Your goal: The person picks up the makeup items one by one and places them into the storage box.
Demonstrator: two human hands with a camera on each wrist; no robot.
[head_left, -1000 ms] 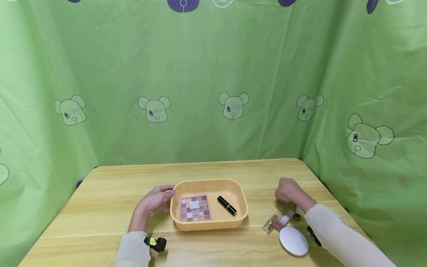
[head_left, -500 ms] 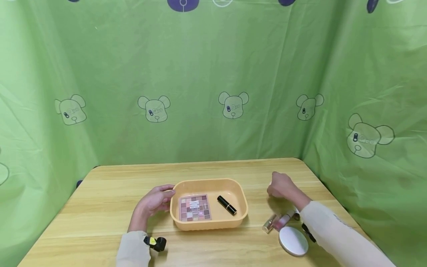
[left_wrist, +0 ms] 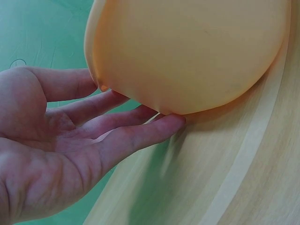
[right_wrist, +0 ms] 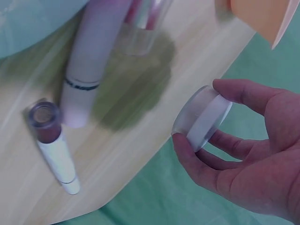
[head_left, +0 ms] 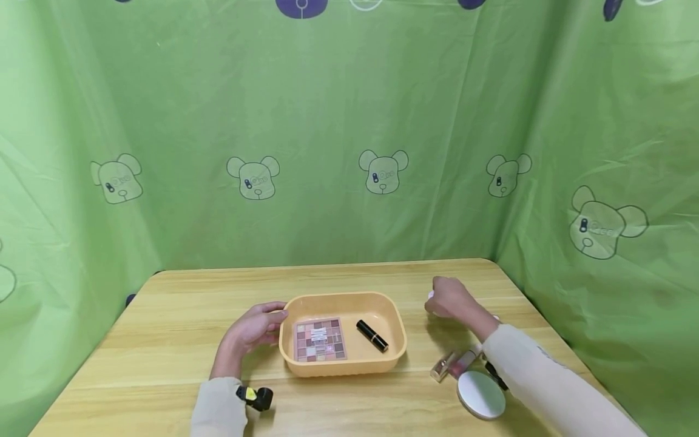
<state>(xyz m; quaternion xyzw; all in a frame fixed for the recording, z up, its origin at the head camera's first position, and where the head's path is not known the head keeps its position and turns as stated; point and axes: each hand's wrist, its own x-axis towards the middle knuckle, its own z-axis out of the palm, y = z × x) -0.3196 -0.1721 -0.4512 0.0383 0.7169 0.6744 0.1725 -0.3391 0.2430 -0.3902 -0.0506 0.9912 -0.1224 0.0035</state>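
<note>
My right hand point(head_left: 450, 298) is above the table, right of the orange tray point(head_left: 349, 367). In the right wrist view, its thumb and fingers pinch a small round white jar point(right_wrist: 202, 117) with clear edges; its contents cannot be told. My left hand point(head_left: 256, 331) touches the tray's left end with fairly straight fingers; the left wrist view has the fingertips point(left_wrist: 173, 123) against the tray's outer wall point(left_wrist: 187, 56). Inside the tray lie an eyeshadow palette point(head_left: 319, 341) and a black tube with a gold band point(head_left: 372, 335).
Right of the tray, on the wooden table point(head_left: 349, 403), lie a gold-capped clear lipstick tube point(head_left: 441, 367), a pink lip gloss tube point(head_left: 464, 361) and a round silver compact point(head_left: 480, 394). The right wrist view also has a white tube with a dark end point(right_wrist: 56, 154). Green curtains surround the table.
My right hand has moved left and slightly back, towards the tray, carrying the white jar. The left hand and the tray have stayed in place.
</note>
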